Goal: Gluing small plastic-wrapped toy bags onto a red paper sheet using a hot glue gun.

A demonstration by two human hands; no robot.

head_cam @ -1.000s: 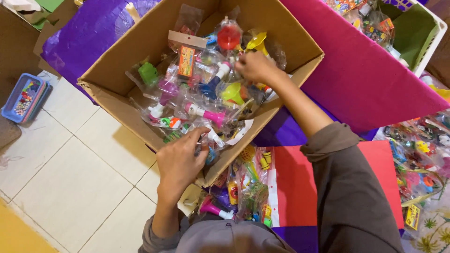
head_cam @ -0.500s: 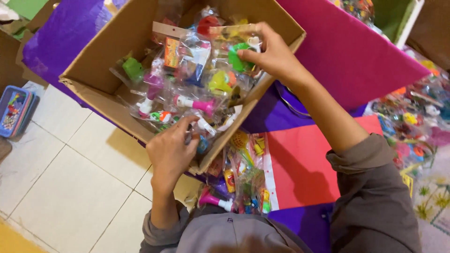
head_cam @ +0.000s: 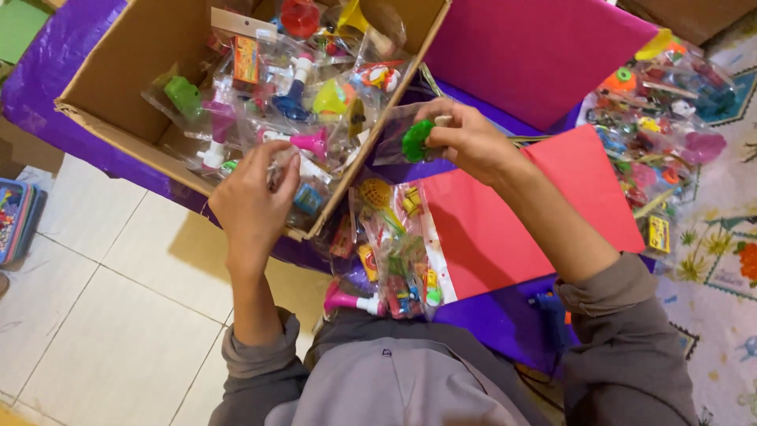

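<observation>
An open cardboard box (head_cam: 118, 118) holds several small plastic toys sealed in clear bags. My left hand (head_cam: 254, 201) rests at the box's near edge, fingers curled on a clear toy packet inside the box. My right hand (head_cam: 465, 138) is outside the box, above the purple and red paper, gripping a clear packet with a green toy (head_cam: 415, 140) in it. A bunch of bagged toys (head_cam: 394, 244) lies on the floor between my arms, near my lap.
A red paper sheet (head_cam: 536, 213) and a magenta sheet (head_cam: 536, 55) lie right of the box on purple wrapping (head_cam: 47, 71). A heap of bagged toys (head_cam: 662, 110) sits at the far right on a patterned mat. A blue case (head_cam: 16, 221) lies at the left on white tiles.
My right hand has come out of the box toward me with a green toy packet. My left hand stayed at the box's near edge. The view shifted left and down.
</observation>
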